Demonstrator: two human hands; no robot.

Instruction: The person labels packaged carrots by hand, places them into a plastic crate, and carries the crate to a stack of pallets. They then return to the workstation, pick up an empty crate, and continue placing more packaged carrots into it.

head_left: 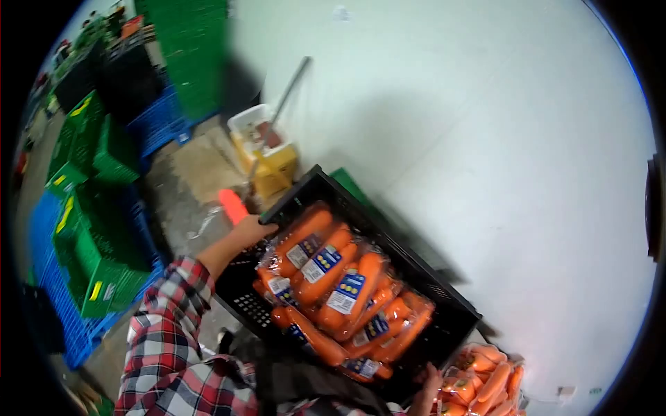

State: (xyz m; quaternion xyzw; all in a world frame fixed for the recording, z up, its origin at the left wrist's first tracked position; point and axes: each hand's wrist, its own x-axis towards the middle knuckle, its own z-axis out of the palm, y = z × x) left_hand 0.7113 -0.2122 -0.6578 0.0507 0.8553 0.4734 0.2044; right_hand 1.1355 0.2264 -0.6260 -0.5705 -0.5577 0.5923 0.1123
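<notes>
A black plastic crate (236, 303) is tilted in front of my body, with several clear bags of carrots (349, 291) piled inside. The bags carry blue and white labels. My left hand (253, 229) is closed on the crate's left end, fingers over the rim. At the lower right, my right hand (428, 386) grips the crate's near right edge, and part of it is cut off by the frame. Beside that hand, outside the crate, lie more bagged carrots (485, 380). A red-orange elongated object (233, 206) shows just beyond my left hand.
Green crates (104, 270) stand on a blue pallet (52, 277) to the left. Near the white wall (485, 139) is a yellow and white bucket (274, 166) with a long handle (288, 93) leaning in it. A green board (187, 55) stands behind.
</notes>
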